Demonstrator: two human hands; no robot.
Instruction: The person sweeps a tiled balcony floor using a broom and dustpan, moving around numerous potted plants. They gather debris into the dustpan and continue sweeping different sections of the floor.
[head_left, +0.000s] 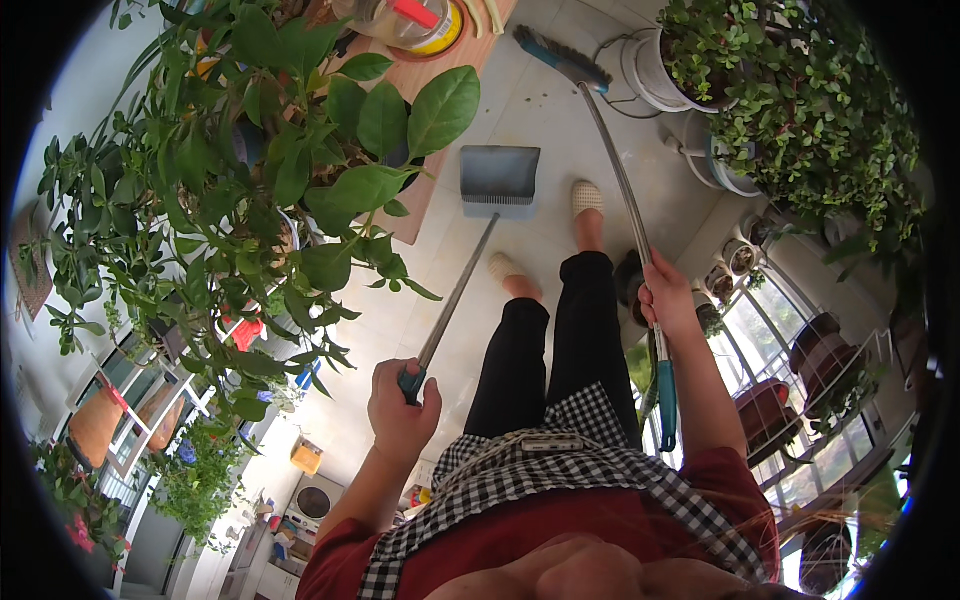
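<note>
My left hand (403, 405) is closed around the teal grip of a long-handled dustpan (499, 172), whose grey pan rests on the tiled floor in front of my feet. My right hand (666, 291) grips the metal handle of a broom (564, 61) above its teal end grip. The dark-bristled broom head lies farther forward and to the right of the pan, beside a plant stand. Small bits of debris (538, 97) are scattered on the floor between the broom head and the pan.
A wooden table (431, 191) with a large leafy plant (367, 187) and a plastic container (427, 26) stands at the left. Potted succulents (810, 112) on white metal stands (694, 161) line the right side. Smaller pots (741, 257) stand farther back along the window.
</note>
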